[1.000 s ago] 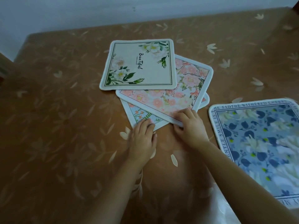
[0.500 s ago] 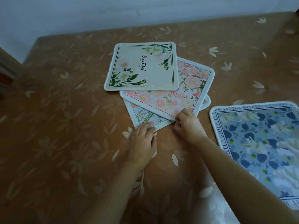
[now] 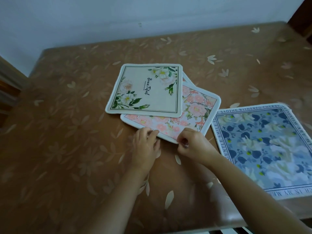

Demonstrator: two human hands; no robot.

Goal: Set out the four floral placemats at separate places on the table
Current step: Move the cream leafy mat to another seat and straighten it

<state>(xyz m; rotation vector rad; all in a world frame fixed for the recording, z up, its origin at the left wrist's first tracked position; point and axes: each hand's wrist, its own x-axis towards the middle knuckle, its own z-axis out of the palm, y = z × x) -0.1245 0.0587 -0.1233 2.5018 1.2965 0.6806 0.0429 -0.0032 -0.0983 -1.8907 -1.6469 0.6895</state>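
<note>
Bottom mat now hidden, pink placemat (image 3: 177, 122) near edge pinched by both hands' fingers (image 3: 152, 132)

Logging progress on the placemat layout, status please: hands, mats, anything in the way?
Left hand and right hand both pinching near edge of pink floral mat. Cream mat overlaps it. Blue mat already apart, right side. Nothing else on the table.

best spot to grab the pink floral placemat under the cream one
Take the pink floral placemat by its near rounded corner, coming from the table's front edge. That corner juts free past the cream "Beautiful" placemat lying on its far half; both hands are already there, left, right.
</note>
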